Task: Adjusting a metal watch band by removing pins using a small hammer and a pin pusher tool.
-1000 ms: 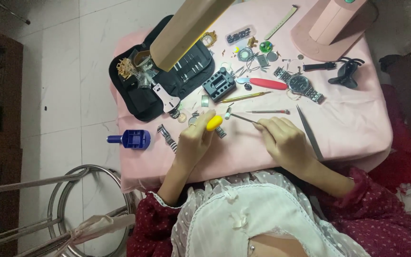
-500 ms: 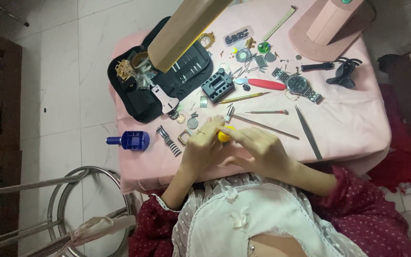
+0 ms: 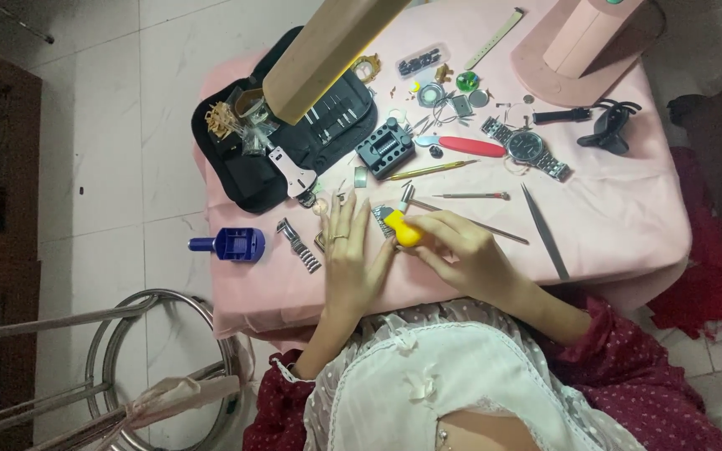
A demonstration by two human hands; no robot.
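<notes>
My right hand (image 3: 461, 250) grips a yellow-handled tool (image 3: 401, 227) whose metal tip points up toward a small watch part on the pink tablecloth (image 3: 612, 225). My left hand (image 3: 351, 255) lies beside it with fingers stretched flat on the cloth, a ring on one finger, touching the yellow handle's left side. A short metal watch band piece (image 3: 298, 245) lies just left of my left hand. Whether the left fingers press a part down is hidden.
A blue link-remover tool (image 3: 231, 244) sits at the table's left edge. A black tool pouch (image 3: 294, 150), black block holder (image 3: 384, 147), red-handled tool (image 3: 465, 146), steel wristwatch (image 3: 528, 149), tweezers (image 3: 545, 232) and thin screwdrivers lie behind. A wooden post (image 3: 327, 50) overhangs.
The yellow tool passed from my left hand to my right. My right hand came in from the right; my left hand opened and flattened on the cloth.
</notes>
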